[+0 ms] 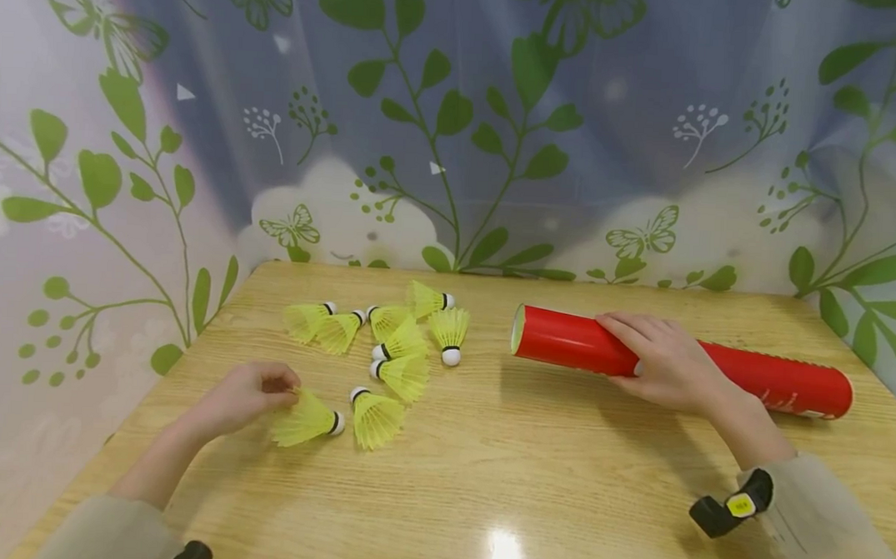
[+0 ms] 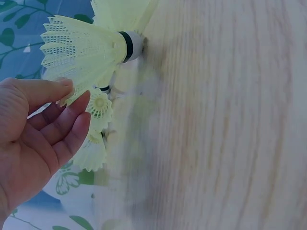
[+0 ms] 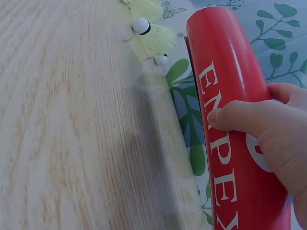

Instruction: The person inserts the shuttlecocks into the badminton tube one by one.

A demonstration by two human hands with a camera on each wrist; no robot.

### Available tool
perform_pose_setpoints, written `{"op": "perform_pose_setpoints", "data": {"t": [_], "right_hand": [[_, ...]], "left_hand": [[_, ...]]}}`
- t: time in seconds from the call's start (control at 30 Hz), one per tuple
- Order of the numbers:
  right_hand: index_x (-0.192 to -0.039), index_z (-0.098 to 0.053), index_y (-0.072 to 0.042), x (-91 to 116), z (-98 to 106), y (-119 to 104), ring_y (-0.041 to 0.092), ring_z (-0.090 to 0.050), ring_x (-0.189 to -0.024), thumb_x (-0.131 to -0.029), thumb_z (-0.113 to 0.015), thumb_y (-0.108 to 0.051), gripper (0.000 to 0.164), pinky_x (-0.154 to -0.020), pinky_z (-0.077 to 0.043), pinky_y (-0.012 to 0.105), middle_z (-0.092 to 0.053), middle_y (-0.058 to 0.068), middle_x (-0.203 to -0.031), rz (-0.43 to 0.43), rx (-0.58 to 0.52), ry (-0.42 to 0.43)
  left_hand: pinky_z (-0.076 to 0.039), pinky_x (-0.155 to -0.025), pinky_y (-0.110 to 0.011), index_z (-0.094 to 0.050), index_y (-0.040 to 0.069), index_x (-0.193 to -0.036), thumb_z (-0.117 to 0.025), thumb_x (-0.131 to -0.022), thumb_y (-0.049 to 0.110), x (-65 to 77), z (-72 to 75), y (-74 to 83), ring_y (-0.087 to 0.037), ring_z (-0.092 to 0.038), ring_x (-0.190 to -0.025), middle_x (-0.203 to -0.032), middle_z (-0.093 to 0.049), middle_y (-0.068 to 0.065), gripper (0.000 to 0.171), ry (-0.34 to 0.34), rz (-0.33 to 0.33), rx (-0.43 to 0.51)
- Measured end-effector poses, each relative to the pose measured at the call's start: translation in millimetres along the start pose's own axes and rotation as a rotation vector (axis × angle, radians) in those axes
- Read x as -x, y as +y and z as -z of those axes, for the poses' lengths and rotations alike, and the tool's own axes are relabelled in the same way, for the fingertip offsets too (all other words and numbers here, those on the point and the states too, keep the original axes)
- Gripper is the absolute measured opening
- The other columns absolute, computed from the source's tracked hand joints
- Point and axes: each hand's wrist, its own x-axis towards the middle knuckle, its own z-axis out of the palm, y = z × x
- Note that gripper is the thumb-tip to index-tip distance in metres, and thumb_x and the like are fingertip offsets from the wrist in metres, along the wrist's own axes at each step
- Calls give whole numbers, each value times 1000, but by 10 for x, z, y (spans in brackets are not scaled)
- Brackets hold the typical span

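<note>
My left hand [image 1: 243, 397] pinches the skirt edge of a yellow shuttlecock [image 1: 305, 422] between thumb and fingertips; its white cork points right. In the left wrist view the pinched shuttlecock [image 2: 84, 45] shows its black band and netted skirt. My right hand [image 1: 669, 364] grips a long red tube [image 1: 777, 379] around its middle, the open end facing left toward the shuttlecocks. White lettering runs along the tube [image 3: 230, 62] in the right wrist view, with my thumb lying across it. Another shuttlecock [image 1: 377, 418] lies just right of the pinched one.
Several more yellow shuttlecocks [image 1: 402, 376] lie in a loose group on the wooden table [image 1: 439, 488], left of centre. One [image 1: 451, 334] sits nearest the tube's mouth. Behind the table hangs a curtain [image 1: 484, 148] with leaves and butterflies. A dark band [image 1: 734, 505] circles the right sleeve.
</note>
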Motion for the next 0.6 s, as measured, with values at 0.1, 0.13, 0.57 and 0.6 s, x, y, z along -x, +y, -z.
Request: {"op": "perform_pose_setpoints", "data": {"t": [0.1,0.13,0.57,0.6], "right_hand": [[-130,-47,-1,3,2,-3,33,-52,-104,-58,-84,-19,83,-82,-43,53,-55,18,-120,0,-4,6],[-130,-47,-1,5,2,-5,33,-52,-104,-58,-84,-19,83,-81,-43,53,-55,18,-120,1,-5,9],[-129,-48,-1,29,12,-8,34,-52,-104,-58,-85,-21,83,-82,-42,52,-55,18,-120,-11,1,11],[-129,-48,-1,29,14,-7,34,-52,-104,-57,-85,-20,83,-81,-42,52,-55,18,-120,-11,2,12]], "left_hand": [[-49,-70,-31,-64,3,-90,-62,-87,7,-21,12,6,-17,-57,-82,-86,-63,-3,5,12,-8,17],[-49,-70,-31,-64,3,-90,-62,-87,7,-29,17,11,-17,-57,-82,-86,-63,-3,5,18,-12,25],[-47,-77,-36,-64,3,-99,-61,-90,16,-176,33,250,-20,-58,-90,-93,-64,-5,16,73,-6,60],[-47,-78,-37,-64,3,-99,-61,-90,16,-190,30,267,-21,-58,-91,-94,-64,-5,16,80,-7,63]]}}
